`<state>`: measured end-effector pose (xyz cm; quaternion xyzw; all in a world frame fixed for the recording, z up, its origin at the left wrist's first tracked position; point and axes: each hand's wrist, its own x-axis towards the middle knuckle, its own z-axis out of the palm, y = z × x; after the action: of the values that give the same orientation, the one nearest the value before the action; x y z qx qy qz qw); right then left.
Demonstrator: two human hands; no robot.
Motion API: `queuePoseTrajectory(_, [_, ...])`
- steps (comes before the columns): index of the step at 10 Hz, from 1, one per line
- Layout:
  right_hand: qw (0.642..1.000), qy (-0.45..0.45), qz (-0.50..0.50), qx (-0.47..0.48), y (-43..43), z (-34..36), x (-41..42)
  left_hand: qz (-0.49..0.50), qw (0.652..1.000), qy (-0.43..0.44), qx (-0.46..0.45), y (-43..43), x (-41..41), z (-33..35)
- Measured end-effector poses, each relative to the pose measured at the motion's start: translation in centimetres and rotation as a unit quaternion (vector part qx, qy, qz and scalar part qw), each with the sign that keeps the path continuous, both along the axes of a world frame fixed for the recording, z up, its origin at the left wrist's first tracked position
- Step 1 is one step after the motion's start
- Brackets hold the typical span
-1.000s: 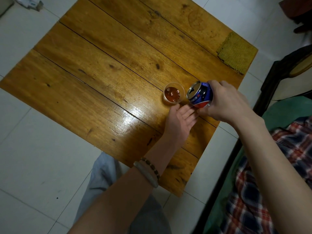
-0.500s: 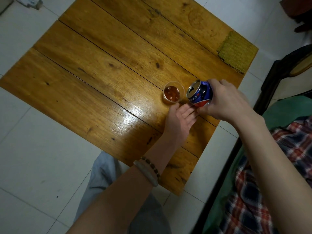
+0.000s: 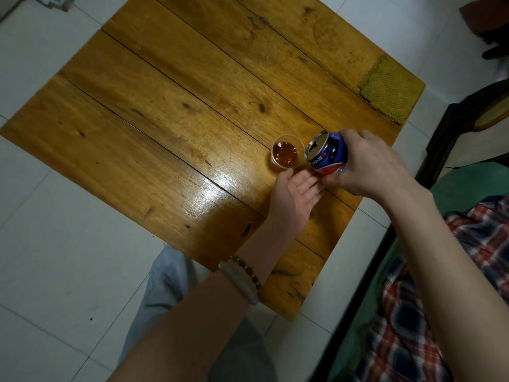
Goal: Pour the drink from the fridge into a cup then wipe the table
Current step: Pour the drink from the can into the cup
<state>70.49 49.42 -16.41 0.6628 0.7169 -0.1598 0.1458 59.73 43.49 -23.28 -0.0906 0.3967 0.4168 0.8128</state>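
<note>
A small clear plastic cup [image 3: 286, 156] holding brown drink stands on the wooden table [image 3: 170, 111]. Just right of it, a blue and red drink can [image 3: 327, 154] is tilted with its opened top toward the cup, gripped round its body by my right hand [image 3: 369, 164]. My left hand [image 3: 296, 197] lies flat on the table below the cup, fingers straight, fingertips touching the cup's base and reaching under the can. No liquid stream is visible between can and cup.
A yellow-green woven cloth [image 3: 391, 89] lies on the table's far right corner. A dark wooden chair [image 3: 468, 117] and a green and plaid fabric [image 3: 454, 271] are to the right. White tiled floor surrounds the table; my knee [image 3: 170, 279] is below the near edge.
The can has tipped back slightly, away from the cup. My left hand stays in place beside the cup.
</note>
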Motion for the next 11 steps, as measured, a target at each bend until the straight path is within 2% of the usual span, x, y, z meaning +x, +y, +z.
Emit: queuePoseTrajectory(11, [1.0, -0.014, -0.003, 0.011, -0.63, 0.64, -0.47, 0.005, 1.0, -0.007, 0.004, -0.44, -0.12, 0.25])
